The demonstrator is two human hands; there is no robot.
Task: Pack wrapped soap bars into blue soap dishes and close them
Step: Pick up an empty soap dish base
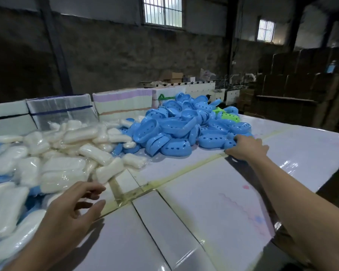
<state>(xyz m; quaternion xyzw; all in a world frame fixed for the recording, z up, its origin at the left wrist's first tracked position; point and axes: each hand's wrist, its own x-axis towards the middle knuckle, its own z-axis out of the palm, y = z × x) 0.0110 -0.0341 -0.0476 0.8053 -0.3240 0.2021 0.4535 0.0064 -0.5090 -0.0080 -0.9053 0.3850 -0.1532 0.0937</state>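
Observation:
A heap of white soap bars in clear wrap covers the table's left side. Behind the middle lies a pile of blue perforated soap dishes. My left hand hovers at the near edge of the soap heap, fingers spread, holding nothing. My right hand reaches to the right end of the dish pile, its fingers touching a blue dish there; whether it grips the dish is hidden.
The table is covered with glossy white sheets joined by yellowish tape. A green dish lies in the blue pile. Wrapped packs stand along the far edge. Cardboard boxes are stacked at the right.

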